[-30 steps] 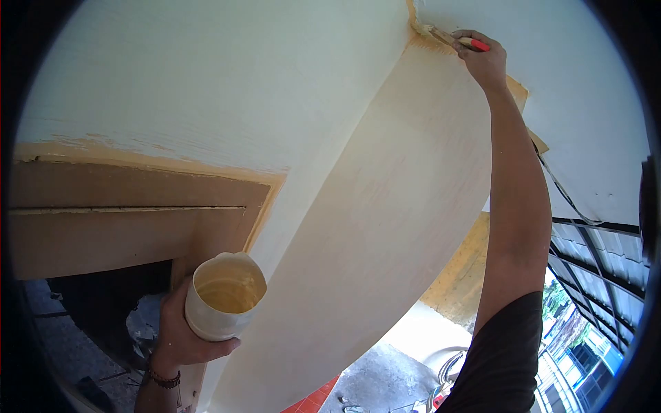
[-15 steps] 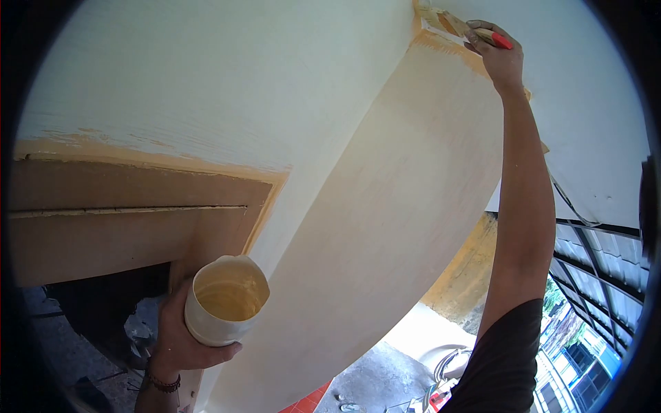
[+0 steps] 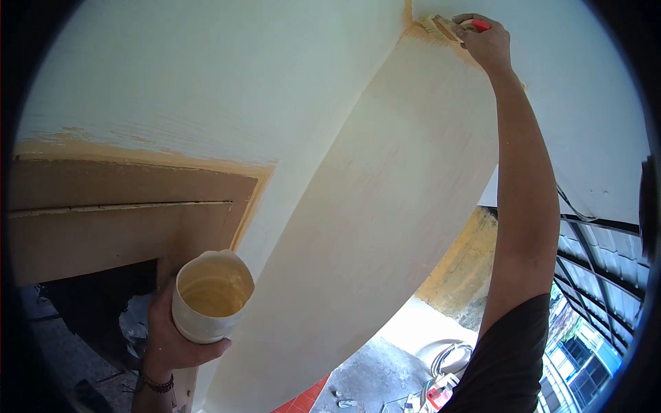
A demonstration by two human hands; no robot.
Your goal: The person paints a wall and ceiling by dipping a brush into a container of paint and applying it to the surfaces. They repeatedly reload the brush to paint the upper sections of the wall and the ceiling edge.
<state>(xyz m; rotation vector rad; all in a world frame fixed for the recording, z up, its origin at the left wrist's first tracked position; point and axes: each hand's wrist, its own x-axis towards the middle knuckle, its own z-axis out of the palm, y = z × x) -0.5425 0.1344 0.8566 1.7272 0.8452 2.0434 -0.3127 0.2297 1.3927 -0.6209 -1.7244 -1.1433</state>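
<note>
A white plastic container [image 3: 208,327] with a cut, uneven rim and yellowish paint inside is gripped from below by my left hand [image 3: 175,337], at the lower left. High at the upper right, my right hand [image 3: 485,43] is closed round a brush [image 3: 444,29] with a red handle end. The bristles touch the upper corner of the pale wall panel [image 3: 385,186], where orange-tan paint [image 3: 416,31] runs along the edge. Part of the brush handle is hidden by my fingers.
A brown door frame [image 3: 138,182] edged in orange-tan paint stands at the left. Below right are coiled hose [image 3: 451,358], a red-and-white object [image 3: 437,394] and red tiles [image 3: 303,398]. A metal-framed roof [image 3: 599,261] shows at the right.
My right hand and the brush have shifted left and slightly down in view, and the brush now covers the panel's corner. The container and my left hand appear slightly further left and up.
</note>
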